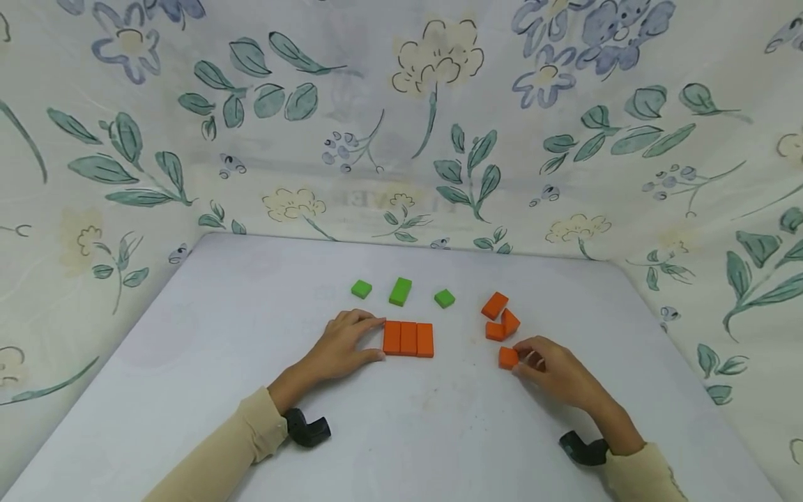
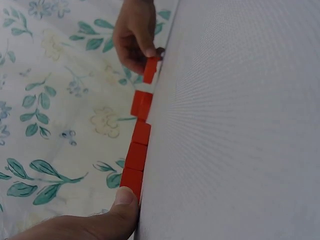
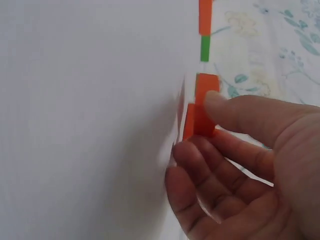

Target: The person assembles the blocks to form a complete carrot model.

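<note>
Three orange blocks [image 1: 408, 339] lie side by side in a row on the table. My left hand [image 1: 341, 348] is at the row's left end, index fingertip by the far corner and thumb by the near one. In the left wrist view that thumb [image 2: 120, 215] meets the end of the nearest orange block. To the right, my right hand [image 1: 555, 369] pinches a small orange block [image 1: 508, 358] between thumb and fingers. The right wrist view has its thumb [image 3: 240, 110] against the orange piece, the other fingers curled below.
Beyond the right hand lie loose orange pieces: a rectangular block [image 1: 495, 305], a smaller block [image 1: 494, 331] and a wedge-shaped one [image 1: 511, 322]. Behind the row are two small green blocks [image 1: 361, 289] and a longer green block [image 1: 400, 291]. Floral cloth [image 1: 376, 188] encloses the white table [image 1: 251, 293].
</note>
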`<state>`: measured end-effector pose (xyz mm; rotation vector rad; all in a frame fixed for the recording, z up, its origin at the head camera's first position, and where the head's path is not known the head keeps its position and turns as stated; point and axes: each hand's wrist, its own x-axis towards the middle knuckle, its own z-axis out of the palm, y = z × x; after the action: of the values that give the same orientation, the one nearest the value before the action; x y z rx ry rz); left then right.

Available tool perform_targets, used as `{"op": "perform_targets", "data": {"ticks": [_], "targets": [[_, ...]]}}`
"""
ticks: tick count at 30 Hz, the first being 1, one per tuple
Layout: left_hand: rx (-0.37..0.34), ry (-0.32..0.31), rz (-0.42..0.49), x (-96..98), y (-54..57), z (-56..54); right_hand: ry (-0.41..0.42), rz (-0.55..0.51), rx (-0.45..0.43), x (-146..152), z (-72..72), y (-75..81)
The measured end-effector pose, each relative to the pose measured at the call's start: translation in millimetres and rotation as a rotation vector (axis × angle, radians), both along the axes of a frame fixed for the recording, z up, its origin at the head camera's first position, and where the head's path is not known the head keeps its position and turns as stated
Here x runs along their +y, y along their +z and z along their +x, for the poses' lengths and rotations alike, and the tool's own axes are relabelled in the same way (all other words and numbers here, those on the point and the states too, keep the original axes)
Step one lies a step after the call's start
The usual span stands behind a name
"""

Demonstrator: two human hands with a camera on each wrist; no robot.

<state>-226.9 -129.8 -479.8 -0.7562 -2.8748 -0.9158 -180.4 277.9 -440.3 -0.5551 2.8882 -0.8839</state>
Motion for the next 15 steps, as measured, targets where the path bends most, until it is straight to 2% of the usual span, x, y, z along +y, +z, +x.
{"op": "perform_targets", "data": {"ticks": [8, 15], "targets": [[-0.006, -0.009, -0.012, 3.0, -0.9, -1.3, 0.059, -0.107, 0.054, -13.7, 4.6, -1.9], [0.002, 0.008, -0.014, 1.4, 0.3, -0.7, 0.134, -0.167, 0.119, -47.2, 4.0, 6.1]]}}
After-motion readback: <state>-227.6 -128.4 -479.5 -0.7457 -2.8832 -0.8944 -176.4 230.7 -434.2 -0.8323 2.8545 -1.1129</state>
